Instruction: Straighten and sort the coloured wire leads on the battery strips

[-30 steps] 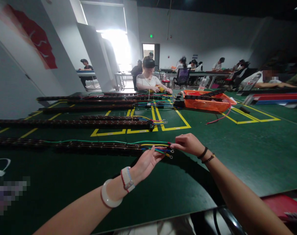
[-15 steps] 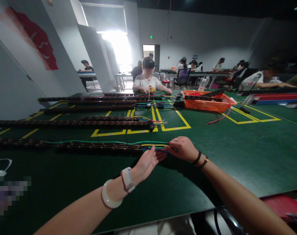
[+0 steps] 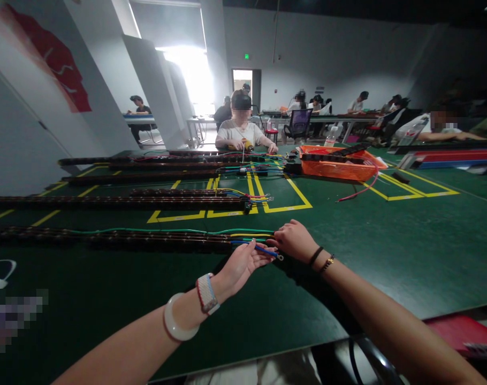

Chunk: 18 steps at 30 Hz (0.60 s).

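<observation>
A long dark strip assembly [image 3: 159,240] lies across the near part of the green table, with coloured wires leaving its right end. My left hand [image 3: 243,264], palm up, has its thumb over a blue wire [image 3: 267,250] that rests along the fingers. A ring terminal [image 3: 280,258] tips that wire, past the fingertips. Closed around the ends of the green wire [image 3: 227,232] and the yellow wire [image 3: 249,235] is my right hand [image 3: 294,240], just beyond the left fingertips. The wire ends inside it are hidden.
More dark strips [image 3: 115,202] with loose wire ends lie farther back. An orange basket [image 3: 335,170] stands at the back right, a red wire [image 3: 358,194] hanging from it. Yellow tape marks the table [image 3: 367,256]. Across it, a co-worker [image 3: 241,128] holds a yellow tool [image 3: 248,145].
The blue wire's ring-terminal end now shows beyond my left fingers; before, it was hidden by the right hand. My right hand has shifted slightly left.
</observation>
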Tool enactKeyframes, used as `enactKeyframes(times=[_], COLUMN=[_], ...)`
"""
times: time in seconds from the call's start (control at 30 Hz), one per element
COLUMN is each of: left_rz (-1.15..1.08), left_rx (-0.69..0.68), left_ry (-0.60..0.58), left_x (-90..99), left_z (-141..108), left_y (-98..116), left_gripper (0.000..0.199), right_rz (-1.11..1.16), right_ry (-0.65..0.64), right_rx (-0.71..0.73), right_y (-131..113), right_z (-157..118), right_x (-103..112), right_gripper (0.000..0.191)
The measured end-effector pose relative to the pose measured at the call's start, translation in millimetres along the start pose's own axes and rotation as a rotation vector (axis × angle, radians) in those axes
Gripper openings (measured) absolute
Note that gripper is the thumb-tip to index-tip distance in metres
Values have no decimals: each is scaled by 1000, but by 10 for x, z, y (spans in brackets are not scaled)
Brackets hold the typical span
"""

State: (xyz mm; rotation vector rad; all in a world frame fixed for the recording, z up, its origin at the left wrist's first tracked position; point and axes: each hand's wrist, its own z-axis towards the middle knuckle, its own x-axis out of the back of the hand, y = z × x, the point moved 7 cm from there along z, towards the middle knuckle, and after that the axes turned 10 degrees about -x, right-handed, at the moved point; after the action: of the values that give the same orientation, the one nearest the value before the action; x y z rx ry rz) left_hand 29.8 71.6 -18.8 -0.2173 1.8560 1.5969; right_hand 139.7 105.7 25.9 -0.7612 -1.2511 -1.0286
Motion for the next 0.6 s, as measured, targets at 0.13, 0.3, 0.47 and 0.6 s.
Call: enactKeyframes(times=[0.13, 0.3, 0.47, 0.6], left_rz=[-12, -33, 5, -37], left_rx=[7, 7, 44, 38], left_ry=[17, 54, 106, 92], left_x=[17, -12, -5, 5], left_z=[3, -27, -47, -25], left_y=[-3, 42, 42, 31], left_gripper=[27, 23, 21, 22], right_rz=[29, 184, 159, 176], right_ry=[7, 96, 106, 98], right_rx=[-30, 109, 412, 408], right_y=[50, 42, -221, -263], right_z=[-23, -110, -237, -228], right_x=[51, 276, 300, 230], right_gripper=[44, 44, 39, 26])
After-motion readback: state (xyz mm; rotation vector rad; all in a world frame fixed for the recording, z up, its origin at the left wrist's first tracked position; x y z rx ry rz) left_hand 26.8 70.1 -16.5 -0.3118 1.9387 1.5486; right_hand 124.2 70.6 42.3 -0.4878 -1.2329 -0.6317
